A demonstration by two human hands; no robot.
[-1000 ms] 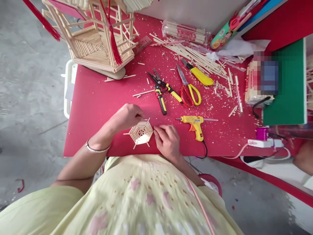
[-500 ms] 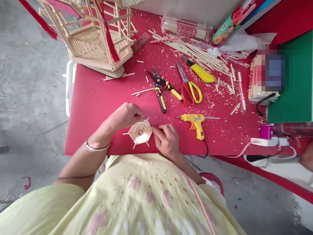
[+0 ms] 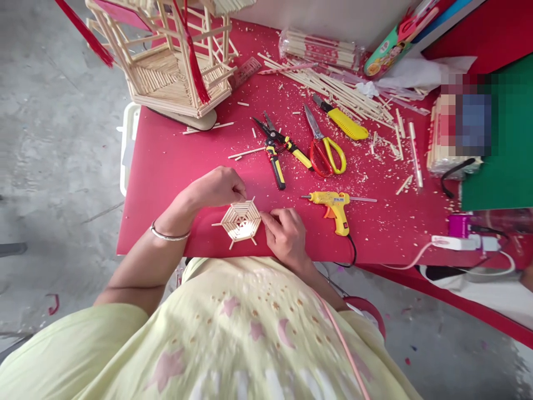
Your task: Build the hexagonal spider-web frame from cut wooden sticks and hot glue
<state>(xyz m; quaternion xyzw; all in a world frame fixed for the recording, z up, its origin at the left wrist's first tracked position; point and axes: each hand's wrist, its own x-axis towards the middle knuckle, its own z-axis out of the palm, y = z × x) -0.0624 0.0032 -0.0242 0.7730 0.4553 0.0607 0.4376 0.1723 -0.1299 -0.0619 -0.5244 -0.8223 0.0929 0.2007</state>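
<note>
A small hexagonal web-shaped frame of thin wooden sticks (image 3: 232,215) lies on the red table near its front edge, several spokes jutting past its rim. My left hand (image 3: 219,186) is closed at its upper left side, fingertips pinched at the spoke there; the hand partly hides them. From the right, my right hand (image 3: 285,232) pinches the end of another spoke between thumb and forefinger. Just right of that hand lies a yellow glue gun (image 3: 331,203) with a glue stick in its back.
Beyond my hands lie pruning shears (image 3: 277,147), scissors (image 3: 322,144) and a yellow utility knife (image 3: 347,123). Loose wooden sticks (image 3: 333,89) and shavings spread behind them. A larger stick-built structure (image 3: 179,105) with red tassels stands at the back left. A power strip (image 3: 456,243) sits at right.
The whole view has shifted slightly, with the table sitting a little further right. Both hands keep their places at the frame, with hardly any movement against it.
</note>
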